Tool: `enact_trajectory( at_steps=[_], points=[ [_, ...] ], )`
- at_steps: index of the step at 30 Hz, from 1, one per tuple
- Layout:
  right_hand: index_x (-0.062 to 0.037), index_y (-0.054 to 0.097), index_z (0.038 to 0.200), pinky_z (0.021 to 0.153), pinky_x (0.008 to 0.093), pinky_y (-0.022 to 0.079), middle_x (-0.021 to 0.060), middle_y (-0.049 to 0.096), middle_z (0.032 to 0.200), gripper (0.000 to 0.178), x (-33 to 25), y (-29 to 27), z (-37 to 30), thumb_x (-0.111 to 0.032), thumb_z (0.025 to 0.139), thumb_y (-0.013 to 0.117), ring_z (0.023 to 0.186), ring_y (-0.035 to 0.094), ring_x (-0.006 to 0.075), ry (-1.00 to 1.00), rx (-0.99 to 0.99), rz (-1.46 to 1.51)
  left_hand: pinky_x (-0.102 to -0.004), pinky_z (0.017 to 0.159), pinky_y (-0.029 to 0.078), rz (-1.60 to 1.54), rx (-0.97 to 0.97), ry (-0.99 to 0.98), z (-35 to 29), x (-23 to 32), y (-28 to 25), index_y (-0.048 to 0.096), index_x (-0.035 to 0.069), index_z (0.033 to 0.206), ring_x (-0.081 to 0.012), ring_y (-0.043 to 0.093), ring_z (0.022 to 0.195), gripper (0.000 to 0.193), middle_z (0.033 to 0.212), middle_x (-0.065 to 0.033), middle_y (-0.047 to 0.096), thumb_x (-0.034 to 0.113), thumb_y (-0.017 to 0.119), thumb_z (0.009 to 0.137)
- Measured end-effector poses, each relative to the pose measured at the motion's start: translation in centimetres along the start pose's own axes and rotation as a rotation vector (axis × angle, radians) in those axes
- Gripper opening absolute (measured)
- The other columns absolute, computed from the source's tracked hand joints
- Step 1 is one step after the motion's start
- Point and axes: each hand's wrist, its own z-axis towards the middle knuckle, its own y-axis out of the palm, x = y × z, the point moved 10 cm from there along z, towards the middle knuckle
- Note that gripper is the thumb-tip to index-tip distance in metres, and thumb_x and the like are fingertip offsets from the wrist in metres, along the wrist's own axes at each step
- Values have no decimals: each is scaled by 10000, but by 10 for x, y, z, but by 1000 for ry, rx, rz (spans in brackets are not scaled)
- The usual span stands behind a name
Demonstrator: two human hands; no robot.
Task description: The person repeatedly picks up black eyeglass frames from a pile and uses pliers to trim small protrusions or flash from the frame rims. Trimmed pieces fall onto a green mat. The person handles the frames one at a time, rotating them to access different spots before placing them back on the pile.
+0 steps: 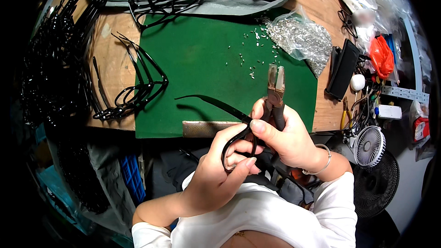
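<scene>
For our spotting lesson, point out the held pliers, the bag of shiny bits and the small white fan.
Held pliers (275, 100), head view: pivot.
Bag of shiny bits (301, 34), head view: middle.
Small white fan (368, 146), head view: grille centre.

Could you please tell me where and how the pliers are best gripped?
Probably by the dark handles, from the person's side: the pliers point away, jaws outermost, over the green mat, while their handles run back into the right hand.
</scene>
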Motion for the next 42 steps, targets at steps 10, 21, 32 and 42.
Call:
enact_trajectory(
  at_steps=[10, 21, 32, 42],
  points=[
    [-37, 486, 880, 587, 200, 370, -18, 487, 721, 195, 14, 4, 1, -215, 845, 557, 664, 442, 51, 86, -116, 109, -255, 727, 461, -153, -61, -155, -8, -1, 0, 195, 33, 1284, -133, 571, 773, 508, 1033, -157, 520, -52, 421, 837],
    [50, 495, 978, 590, 340, 425, 152, 545, 690, 438, 5, 10, -29, -373, 879, 444, 632, 540, 235, 234, -528, -731, -247, 678, 475, -167, -44, -218, -18, -3, -10, 363, -11, 1188, -168, 604, 776, 420, 1007, -153, 554, -100, 477, 794],
    [57, 564, 872, 607, 382, 456, 214, 555, 612, 367, 0, 5, -17, -305, 828, 524, 626, 574, 352, 114, -369, -1112, -246, 656, 469, -109, -12, -253, -20, -11, -8, 347, 8, 1202, -164, 602, 742, 429, 1007, -152, 552, -96, 459, 801],
    [46, 542, 905, 640, 330, 432, 146, 569, 723, 500, 8, -18, -3, -446, 845, 474, 701, 558, 221, 175, -564, -871, -212, 626, 452, -103, -61, -259, -12, -6, -5, 347, 37, 1238, -146, 600, 739, 451, 1034, -135, 546, -76, 454, 814]
  ],
)
